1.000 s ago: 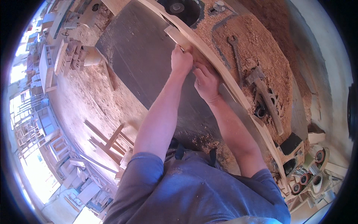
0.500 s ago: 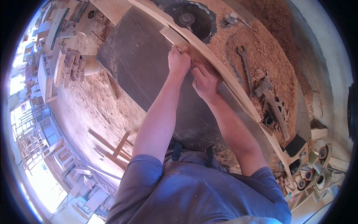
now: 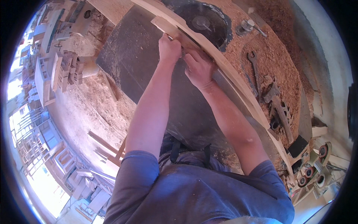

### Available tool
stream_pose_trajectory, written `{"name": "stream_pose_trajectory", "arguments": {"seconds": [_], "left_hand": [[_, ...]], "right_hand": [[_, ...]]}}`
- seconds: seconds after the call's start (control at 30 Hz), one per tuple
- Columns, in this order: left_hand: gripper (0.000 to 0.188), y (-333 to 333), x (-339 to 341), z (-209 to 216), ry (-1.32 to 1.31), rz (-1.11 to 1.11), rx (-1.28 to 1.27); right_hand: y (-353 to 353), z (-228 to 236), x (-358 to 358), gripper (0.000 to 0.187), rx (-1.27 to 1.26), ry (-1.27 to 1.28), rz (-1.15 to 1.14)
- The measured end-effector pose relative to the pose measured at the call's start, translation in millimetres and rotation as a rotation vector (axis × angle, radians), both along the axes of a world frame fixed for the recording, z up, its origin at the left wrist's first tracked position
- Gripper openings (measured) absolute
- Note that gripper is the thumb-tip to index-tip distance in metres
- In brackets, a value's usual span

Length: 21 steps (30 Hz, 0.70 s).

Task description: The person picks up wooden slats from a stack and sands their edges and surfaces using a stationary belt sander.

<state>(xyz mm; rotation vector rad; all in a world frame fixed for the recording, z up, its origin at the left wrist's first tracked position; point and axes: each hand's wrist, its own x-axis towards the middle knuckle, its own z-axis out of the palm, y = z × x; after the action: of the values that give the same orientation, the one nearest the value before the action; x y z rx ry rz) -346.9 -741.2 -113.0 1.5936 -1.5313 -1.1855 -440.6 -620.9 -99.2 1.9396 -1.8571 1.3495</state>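
Observation:
A short pale wooden piece (image 3: 163,24) lies on the dark metal machine table (image 3: 130,48), along the inner side of a long wooden fence (image 3: 227,63). My left hand (image 3: 170,49) is closed on the piece's near edge, thumb and fingers bent. Just to its right, my right hand (image 3: 200,68) presses against the same piece with curled fingers. Most of the piece's right part is hidden by my hands. Behind the fence is a round dark recess (image 3: 214,30) with a disc-shaped hub at its middle.
Sawdust covers the surface behind the fence, where an open-ended wrench (image 3: 253,67), a hammer (image 3: 281,115) and a metal fitting with a handle (image 3: 246,27) lie. Stacked wood pieces (image 3: 67,71) stand at left. Round abrasive discs (image 3: 309,172) sit at lower right.
Both hands and the wooden piece have slid along the fence, away and to the left. The view has shifted a little, so the recess and tools appear further right.

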Motion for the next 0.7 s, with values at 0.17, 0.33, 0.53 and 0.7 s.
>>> {"name": "stream_pose_trajectory", "arguments": {"seconds": [0.17,0.33,0.53,0.7], "left_hand": [[0.030,-23,0,17,0.070,-0.017,0.150],[0.031,-41,11,25,0.099,-0.009,0.148],[0.025,-75,23,13,0.117,0.016,0.129],[0.050,-152,49,0,-0.065,0.035,0.007]], "right_hand": [[-23,-9,7,0.019,0.088,0.010,-0.036],[-49,5,17,0.018,-0.049,-0.021,-0.012],[-82,-4,31,0.019,-0.046,-0.038,-0.005],[-153,-9,59,0.023,0.143,-0.050,0.037]]}}
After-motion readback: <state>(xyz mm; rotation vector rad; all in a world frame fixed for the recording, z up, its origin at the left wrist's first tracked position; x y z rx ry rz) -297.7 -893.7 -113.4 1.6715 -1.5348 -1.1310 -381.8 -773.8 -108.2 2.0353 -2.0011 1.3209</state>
